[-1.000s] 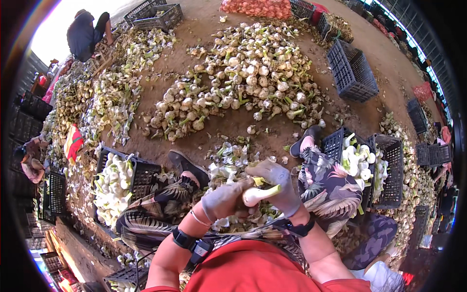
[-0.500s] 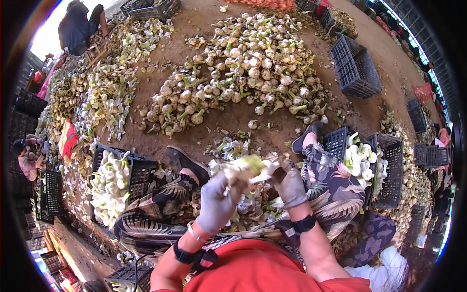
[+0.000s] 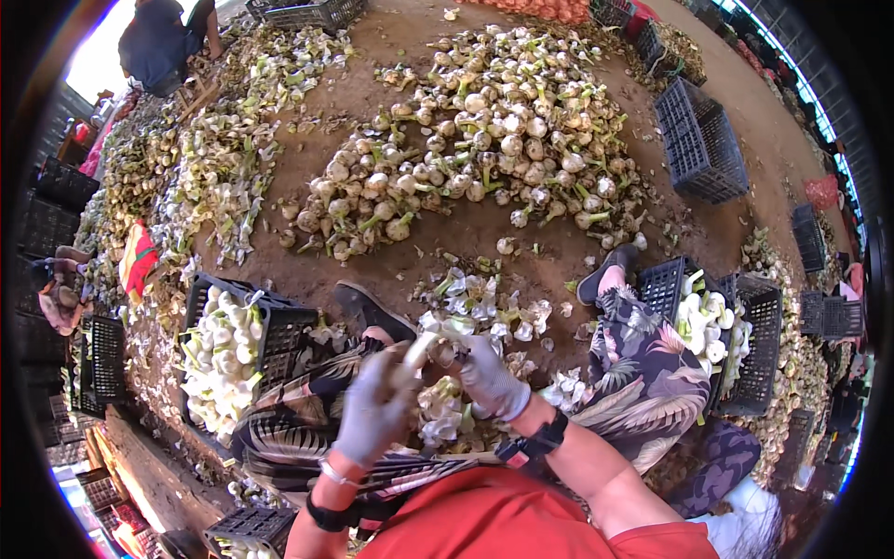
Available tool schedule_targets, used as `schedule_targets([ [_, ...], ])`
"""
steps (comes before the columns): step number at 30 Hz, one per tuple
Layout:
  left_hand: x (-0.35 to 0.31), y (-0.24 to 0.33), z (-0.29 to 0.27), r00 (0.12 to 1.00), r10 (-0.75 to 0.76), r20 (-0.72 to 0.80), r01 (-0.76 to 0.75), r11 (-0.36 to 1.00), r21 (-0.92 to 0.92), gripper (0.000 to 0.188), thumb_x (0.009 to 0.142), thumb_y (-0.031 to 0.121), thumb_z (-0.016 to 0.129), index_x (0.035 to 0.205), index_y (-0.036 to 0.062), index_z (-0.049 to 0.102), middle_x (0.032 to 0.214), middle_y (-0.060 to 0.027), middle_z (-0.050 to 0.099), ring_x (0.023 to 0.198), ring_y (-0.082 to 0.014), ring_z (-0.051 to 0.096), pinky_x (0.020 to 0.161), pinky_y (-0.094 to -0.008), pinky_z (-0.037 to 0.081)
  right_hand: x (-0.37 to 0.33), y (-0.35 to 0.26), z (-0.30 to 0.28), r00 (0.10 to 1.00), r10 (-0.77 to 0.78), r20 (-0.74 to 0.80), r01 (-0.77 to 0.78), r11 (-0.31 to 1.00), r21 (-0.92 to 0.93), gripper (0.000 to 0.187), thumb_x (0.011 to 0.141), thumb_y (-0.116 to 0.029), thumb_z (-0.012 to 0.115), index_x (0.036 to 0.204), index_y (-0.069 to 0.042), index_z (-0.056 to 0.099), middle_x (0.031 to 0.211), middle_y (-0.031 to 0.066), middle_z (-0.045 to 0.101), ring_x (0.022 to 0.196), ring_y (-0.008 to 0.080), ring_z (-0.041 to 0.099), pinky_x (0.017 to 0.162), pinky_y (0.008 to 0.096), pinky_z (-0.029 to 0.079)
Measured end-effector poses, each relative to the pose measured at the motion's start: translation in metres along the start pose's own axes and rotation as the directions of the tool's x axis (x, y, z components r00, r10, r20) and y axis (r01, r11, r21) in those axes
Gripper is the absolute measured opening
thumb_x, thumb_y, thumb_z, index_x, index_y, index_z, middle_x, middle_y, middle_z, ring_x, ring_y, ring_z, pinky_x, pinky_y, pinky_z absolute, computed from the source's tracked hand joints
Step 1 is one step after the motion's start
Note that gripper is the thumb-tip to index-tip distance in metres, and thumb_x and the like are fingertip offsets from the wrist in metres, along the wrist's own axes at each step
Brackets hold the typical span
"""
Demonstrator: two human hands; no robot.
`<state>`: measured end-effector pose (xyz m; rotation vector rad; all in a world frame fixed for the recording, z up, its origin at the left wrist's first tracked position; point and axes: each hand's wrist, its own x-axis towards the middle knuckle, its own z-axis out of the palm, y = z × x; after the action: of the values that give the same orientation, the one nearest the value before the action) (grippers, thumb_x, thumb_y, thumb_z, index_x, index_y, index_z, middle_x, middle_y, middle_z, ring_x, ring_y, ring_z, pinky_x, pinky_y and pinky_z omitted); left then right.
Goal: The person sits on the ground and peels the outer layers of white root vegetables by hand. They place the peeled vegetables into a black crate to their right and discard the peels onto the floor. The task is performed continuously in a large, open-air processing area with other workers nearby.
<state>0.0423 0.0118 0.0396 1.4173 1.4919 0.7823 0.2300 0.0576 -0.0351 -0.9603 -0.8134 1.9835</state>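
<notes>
Both my hands wear pale gloves and meet over my lap. My left hand point(image 3: 372, 415) is closed around a garlic bulb point(image 3: 402, 376), partly hidden by the fingers, its pale stem point(image 3: 424, 347) pointing up and away. Close against that stem, my right hand point(image 3: 495, 380) has its fingers curled together; something small and dark shows at their tips, too blurred to name. Loose garlic skins point(image 3: 442, 410) lie beneath my hands, and more peelings point(image 3: 484, 298) are scattered on the ground between my feet.
A large heap of unpeeled garlic point(image 3: 521, 121) lies ahead. Crates of cleaned white garlic stand at my left point(image 3: 222, 349) and right point(image 3: 705, 326). An empty dark crate point(image 3: 703, 140) sits at the far right. Another person point(image 3: 160, 47) crouches at the far left.
My hands have moved left and closer to my body. The bulb and stem have tilted, and loose skins between my feet show more clearly. The view has shifted slightly.
</notes>
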Motion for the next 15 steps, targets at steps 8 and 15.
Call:
schedule_targets([
  [8, 0.006, -0.074, -0.215, 0.753, -0.020, -0.658, 0.568, 0.524, 0.634, 0.057, 0.098, 0.026, 0.068, 0.142, -0.0043, 0.049, 0.126, -0.0238, 0.061, 0.116, -0.0370, 0.061, 0.098, -0.0434, 0.049, 0.120, 0.007, -0.195, 0.793, -0.402, -0.457, -0.245, 0.475, -0.845, 0.035, 0.086, -0.017, 0.071, 0.119, -0.005, 0.071, 0.114, 0.0204, 0.071, 0.108, 0.0357, 0.069, 0.096, 0.0408, 0.054],
  [15, 0.074, -0.083, -0.112, 0.867, -0.233, -0.441, 0.323, 0.936, 0.140, 0.044, 0.098, 0.016, 0.065, 0.138, -0.0025, 0.056, 0.127, -0.0151, 0.063, 0.115, -0.0219, 0.060, 0.102, -0.0351, 0.047, 0.192, 0.034, -0.269, 0.811, -0.542, -0.221, -0.195, 0.106, -0.975, 0.038, 0.082, -0.012, 0.069, 0.120, -0.012, 0.070, 0.132, 0.0174, 0.063, 0.116, 0.0388, 0.063, 0.097, 0.0428, 0.053],
])
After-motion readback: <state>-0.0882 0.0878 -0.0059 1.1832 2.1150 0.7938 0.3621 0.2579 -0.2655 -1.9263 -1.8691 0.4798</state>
